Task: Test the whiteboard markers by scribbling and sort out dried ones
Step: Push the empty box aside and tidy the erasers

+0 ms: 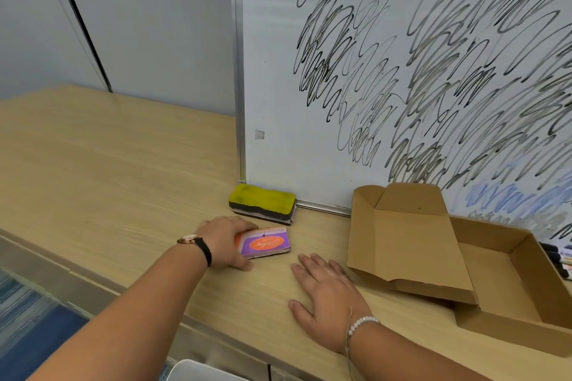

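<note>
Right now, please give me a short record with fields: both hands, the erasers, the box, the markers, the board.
left hand: grips the purple eraser on the table
right hand: flat on the table, holds nothing
yellow eraser: by the lower left corner of the whiteboard
cardboard box: open, lid folded back
markers: lying beyond the box, right edge
whiteboard: mostly black scribbles

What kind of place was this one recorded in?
Probably an office or meeting room: a scribbled-over whiteboard stands on a long wooden desk, with a yellow eraser and a purple eraser in front.
</note>
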`<state>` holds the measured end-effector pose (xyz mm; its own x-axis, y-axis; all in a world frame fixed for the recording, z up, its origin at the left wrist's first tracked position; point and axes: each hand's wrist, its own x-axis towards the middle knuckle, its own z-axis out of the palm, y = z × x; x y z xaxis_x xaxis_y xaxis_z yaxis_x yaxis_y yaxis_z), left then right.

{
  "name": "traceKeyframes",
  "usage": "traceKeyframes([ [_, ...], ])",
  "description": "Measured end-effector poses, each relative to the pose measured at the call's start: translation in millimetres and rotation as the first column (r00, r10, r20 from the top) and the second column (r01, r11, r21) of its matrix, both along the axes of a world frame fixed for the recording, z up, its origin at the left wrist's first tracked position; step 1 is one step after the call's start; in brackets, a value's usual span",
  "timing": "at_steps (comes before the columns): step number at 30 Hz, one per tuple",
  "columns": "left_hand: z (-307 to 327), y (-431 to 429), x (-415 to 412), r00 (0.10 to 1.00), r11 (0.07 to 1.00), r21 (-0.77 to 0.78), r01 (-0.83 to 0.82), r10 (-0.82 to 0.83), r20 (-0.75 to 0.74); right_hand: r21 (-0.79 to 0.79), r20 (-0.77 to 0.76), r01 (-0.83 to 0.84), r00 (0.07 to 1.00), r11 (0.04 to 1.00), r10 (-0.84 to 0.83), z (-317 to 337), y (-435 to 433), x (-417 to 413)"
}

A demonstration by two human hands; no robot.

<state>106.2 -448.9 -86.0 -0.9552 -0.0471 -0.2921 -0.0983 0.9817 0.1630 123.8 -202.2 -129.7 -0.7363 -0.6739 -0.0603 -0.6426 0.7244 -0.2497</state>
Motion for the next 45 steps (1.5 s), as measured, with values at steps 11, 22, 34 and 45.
traceKeyframes([
  [11, 51, -24, -47, 0.946, 0.986, 0.161, 0.051, 0.004, -0.323, -0.065, -0.015, 0.002, 1.0, 0.998, -0.003, -1, -1, -1],
  [22, 10, -1, -61, 0.939, 0.992, 0.103, 0.072, -0.032, -0.343, -0.095, -0.003, 0.012, 1.0, 0.995, -0.013, -3, 0, -2],
  [34, -4, 9, -57, 0.816, 0.939, 0.297, -0.172, 0.304, -0.492, -0.088, -0.008, 0.016, 1.0, 0.996, -0.017, 0, -2, -1],
  [45, -1, 23, -45, 0.659, 0.51, 0.75, -0.42, 0.74, -0.134, -0.09, 0.002, 0.014, 1.0, 0.996, -0.014, -1, -1, -2],
])
